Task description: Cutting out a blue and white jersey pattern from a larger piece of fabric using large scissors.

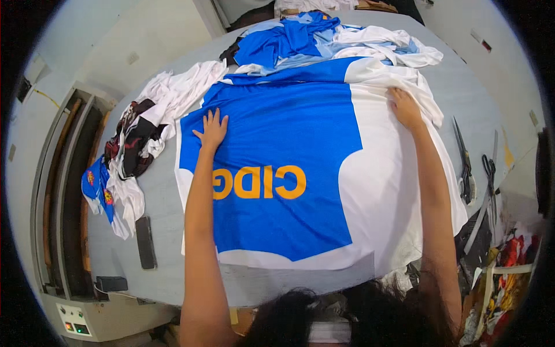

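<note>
A large white cloth (381, 179) printed with a blue jersey panel (289, 127) lies spread over the table in front of me. Orange lettering runs across the lower part of the blue. My left hand (213, 130) rests flat near the panel's left edge, fingers spread. On the white margin at the upper right, my right hand (406, 110) lies with its fingers stretched out. Neither hand grips the cloth. Wrinkles and folds gather along the far edge, beyond both hands. My left forearm hides part of the lettering.
Blue and white garments (283, 43) are heaped at the grey table's (115, 260) far end. More cloth pieces (139, 133) lie left, near a dark phone (146, 243). Black scissors (464, 156) and a second pair (490, 173) lie right. A machine with rollers (63, 191) stands left.
</note>
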The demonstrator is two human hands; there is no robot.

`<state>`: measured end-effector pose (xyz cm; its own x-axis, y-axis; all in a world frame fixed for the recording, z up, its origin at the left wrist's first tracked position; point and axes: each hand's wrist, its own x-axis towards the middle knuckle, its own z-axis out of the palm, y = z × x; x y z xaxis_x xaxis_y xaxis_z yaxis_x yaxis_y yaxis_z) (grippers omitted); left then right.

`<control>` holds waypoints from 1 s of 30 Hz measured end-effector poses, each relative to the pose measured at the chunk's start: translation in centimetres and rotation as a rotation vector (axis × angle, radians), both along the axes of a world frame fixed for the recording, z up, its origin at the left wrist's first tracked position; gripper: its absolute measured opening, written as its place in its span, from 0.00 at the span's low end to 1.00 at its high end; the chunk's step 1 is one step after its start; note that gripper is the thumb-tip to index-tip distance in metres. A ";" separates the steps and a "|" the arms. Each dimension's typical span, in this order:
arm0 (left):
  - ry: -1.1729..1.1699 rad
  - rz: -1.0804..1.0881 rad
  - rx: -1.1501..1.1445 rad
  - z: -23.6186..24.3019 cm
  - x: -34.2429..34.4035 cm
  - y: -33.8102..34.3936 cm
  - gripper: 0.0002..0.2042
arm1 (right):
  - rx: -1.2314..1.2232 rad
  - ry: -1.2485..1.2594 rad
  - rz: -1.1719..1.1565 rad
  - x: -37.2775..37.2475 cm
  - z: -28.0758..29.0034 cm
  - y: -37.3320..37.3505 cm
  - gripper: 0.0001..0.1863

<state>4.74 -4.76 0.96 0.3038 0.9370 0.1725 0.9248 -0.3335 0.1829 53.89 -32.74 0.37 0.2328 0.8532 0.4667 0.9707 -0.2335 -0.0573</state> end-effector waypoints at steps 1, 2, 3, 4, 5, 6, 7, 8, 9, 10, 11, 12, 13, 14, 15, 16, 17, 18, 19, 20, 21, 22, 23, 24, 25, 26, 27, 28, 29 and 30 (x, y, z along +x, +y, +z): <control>0.006 -0.001 0.002 0.2 0.3 0.3 0.25 | 0.043 -0.054 -0.080 -0.3 -0.1 1.1 0.21; -0.029 -0.017 0.114 0.2 -0.1 0.0 0.25 | 0.034 -0.040 -0.078 -2.0 0.1 1.3 0.21; -0.050 -0.023 0.219 0.2 -1.5 -0.8 0.24 | 0.116 -0.069 -0.033 -5.3 1.2 1.6 0.21; -0.096 -0.081 0.261 0.4 -1.5 -3.3 0.24 | 0.193 -0.118 -0.024 -7.3 2.8 0.4 0.22; -0.091 -0.071 0.176 1.4 -2.6 -6.7 0.24 | 0.118 -0.082 -0.076 -10.6 3.6 -1.8 0.23; -0.085 -0.048 0.099 2.2 -4.9 -10.3 0.24 | 0.050 -0.044 -0.115 -15.0 4.1 -5.2 0.24; -0.032 -0.103 0.113 0.0 -8.7 -11.3 0.25 | 0.012 0.070 -0.143 -18.3 4.6 -9.1 0.27; 0.035 -0.153 0.124 -2.6 -12.1 -11.8 0.26 | -0.104 0.141 -0.192 -21.1 4.4 -12.5 0.27; 0.036 -0.052 0.055 -2.2 -12.2 -14.7 0.26 | -0.236 0.200 -0.263 -23.1 3.8 -15.3 0.28; 0.023 0.034 -0.013 -1.5 -11.1 -16.9 0.27 | -0.348 0.243 -0.347 -24.1 3.2 -18.0 0.29; 0.027 0.037 -0.013 -1.8 -12.5 -17.0 0.27 | -0.456 0.299 -0.399 -24.7 2.6 -19.6 0.29; 0.031 0.067 0.009 -2.3 -14.6 -16.1 0.28 | -0.455 0.301 -0.394 -23.9 2.2 -20.0 0.29; 0.038 0.091 0.024 -2.4 -16.3 -15.6 0.28 | -0.378 0.246 -0.319 -22.5 1.5 -20.3 0.29; 0.043 0.088 0.018 -1.7 -17.0 -15.6 0.28 | -0.303 0.191 -0.244 -21.3 1.0 -20.3 0.29; 0.049 0.175 -0.043 -0.6 -16.3 -15.4 0.28 | -0.309 0.178 -0.278 -20.1 1.8 -20.9 0.29; 0.065 0.272 -0.092 0.4 -16.1 -15.1 0.28 | -0.298 0.188 -0.232 -19.0 2.4 -20.8 0.29; 0.062 0.267 -0.082 0.3 -17.0 -14.6 0.28 | -0.280 0.201 -0.169 -18.3 2.7 -20.2 0.29; 0.060 0.261 -0.049 -0.5 -18.0 -14.2 0.27 | -0.274 0.196 -0.133 -18.0 2.7 -20.0 0.28; 0.059 0.269 -0.013 -1.2 -19.0 -13.9 0.27 | -0.260 0.193 -0.123 -17.9 2.7 -19.9 0.28; 0.085 0.268 0.029 -1.3 -19.5 -14.3 0.25 | -0.200 0.525 -0.036 -17.6 2.8 -19.8 0.27; 0.074 0.290 0.047 -2.0 -20.5 -14.1 0.25 | -0.143 0.854 0.063 -17.5 2.9 -19.8 0.26; -0.028 0.213 0.102 -3.0 -21.7 -14.0 0.26 | -0.137 0.838 0.094 -17.8 3.3 -20.0 0.26; -0.121 0.136 0.154 -3.5 -22.8 -14.2 0.26 | -0.064 0.772 0.058 -18.3 3.2 -20.7 0.25; -0.010 0.176 0.233 -2.3 -22.1 -15.8 0.28 | 0.004 0.713 0.016 -18.6 2.5 -21.3 0.24; -0.022 0.196 0.240 -1.6 -22.0 -16.6 0.28 | 0.005 0.700 0.036 -18.6 2.2 -22.2 0.24; -0.019 0.242 0.143 -1.0 -22.4 -17.4 0.26 | -0.054 0.478 -0.083 -18.6 1.4 -22.8 0.23; -0.018 0.287 0.044 -0.4 -22.7 -18.2 0.24 | -0.107 0.254 -0.200 -18.6 0.7 -23.3 0.23; 0.089 0.294 -0.084 1.0 -22.3 -18.9 0.20 | -0.105 0.243 -0.189 -18.5 0.8 -24.2 0.23; 0.083 0.321 -0.078 1.4 -23.0 -19.2 0.20 | -0.086 0.262 -0.172 -18.1 0.6 -24.3 0.22; 0.088 0.345 -0.065 1.5 -23.8 -19.4 0.19 | -0.067 0.282 -0.159 -18.0 0.4 -24.2 0.22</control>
